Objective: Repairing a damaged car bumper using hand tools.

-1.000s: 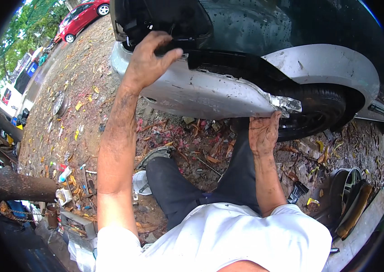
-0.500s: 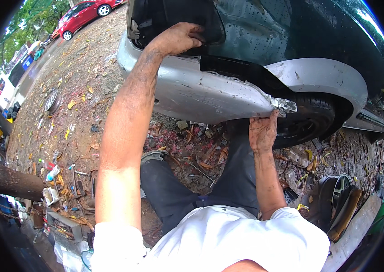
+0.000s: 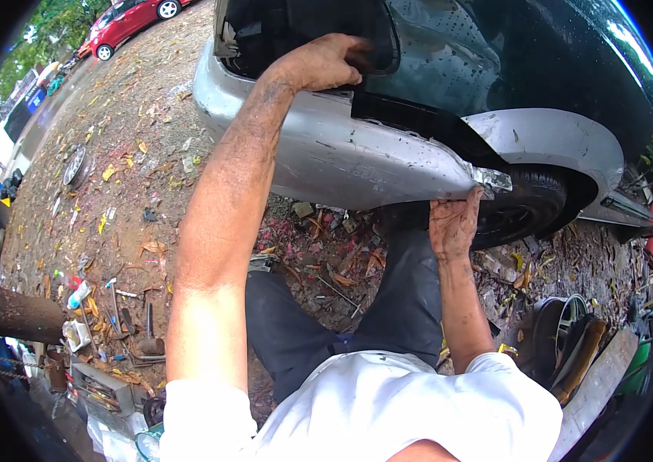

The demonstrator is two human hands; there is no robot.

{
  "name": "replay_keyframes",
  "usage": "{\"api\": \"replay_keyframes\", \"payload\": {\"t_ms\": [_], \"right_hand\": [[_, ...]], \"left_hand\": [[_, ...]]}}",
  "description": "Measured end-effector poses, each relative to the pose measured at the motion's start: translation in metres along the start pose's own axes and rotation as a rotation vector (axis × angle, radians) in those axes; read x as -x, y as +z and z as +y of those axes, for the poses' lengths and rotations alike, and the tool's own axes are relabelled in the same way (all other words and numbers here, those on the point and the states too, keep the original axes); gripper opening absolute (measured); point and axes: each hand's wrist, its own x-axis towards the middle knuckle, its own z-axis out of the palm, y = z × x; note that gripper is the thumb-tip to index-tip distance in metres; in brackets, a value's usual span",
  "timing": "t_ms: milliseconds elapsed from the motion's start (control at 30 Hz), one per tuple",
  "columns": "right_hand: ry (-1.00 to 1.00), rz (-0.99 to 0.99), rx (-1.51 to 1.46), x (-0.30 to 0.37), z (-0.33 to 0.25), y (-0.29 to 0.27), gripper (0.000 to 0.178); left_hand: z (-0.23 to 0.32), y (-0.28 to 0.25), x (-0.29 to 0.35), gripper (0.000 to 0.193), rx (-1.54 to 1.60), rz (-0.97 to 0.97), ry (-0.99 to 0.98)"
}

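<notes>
A loose-edged silver bumper (image 3: 365,158) spans the rear corner of a dark green car (image 3: 534,54). My right hand (image 3: 456,223) grips the bumper's lower edge from below, near its torn end by the wheel; its fingertips are hidden behind the edge. Above the bumper, my left hand (image 3: 319,63) reaches across the dark opening (image 3: 303,27) in the car's corner. Its thumb and fingers are apart, with the fingertips blurred and nothing visible between them. A dark gap (image 3: 403,119) runs between the bumper's upper edge and the body.
The car's tyre (image 3: 538,200) sits right of my right hand. Hand tools, including a hammer (image 3: 150,344), lie on the littered ground at left, near a thick trunk or pole (image 3: 18,312). A wheel rim (image 3: 571,312) and long panels stand at lower right. A red car (image 3: 122,27) is parked far left.
My left hand has shifted slightly right along the opening, its fingers moving. My right hand keeps its place under the bumper's end. The whole view has shifted a little.
</notes>
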Motion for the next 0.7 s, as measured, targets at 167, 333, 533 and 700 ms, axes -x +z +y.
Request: {"api": "replay_keyframes", "payload": {"t_ms": [167, 333, 533, 700], "right_hand": [[0.001, 0.010, 0.028, -0.001, -0.003, 0.003, 0.049], [0.008, -0.031, 0.032, -0.002, -0.003, 0.003, 0.049], [0.001, 0.005, 0.015, 0.000, -0.003, 0.004, 0.049], [-0.004, 0.004, 0.023, -0.002, 0.000, -0.001, 0.049]], "left_hand": [[0.000, -0.002, -0.010, 0.055, 0.030, -0.103, 0.094], [-0.010, -0.009, -0.018, 0.063, 0.194, -0.203, 0.078], [-0.006, -0.014, -0.022, 0.065, 0.149, -0.250, 0.091], [0.002, -0.008, -0.013, 0.064, -0.026, -0.182, 0.125]]}}
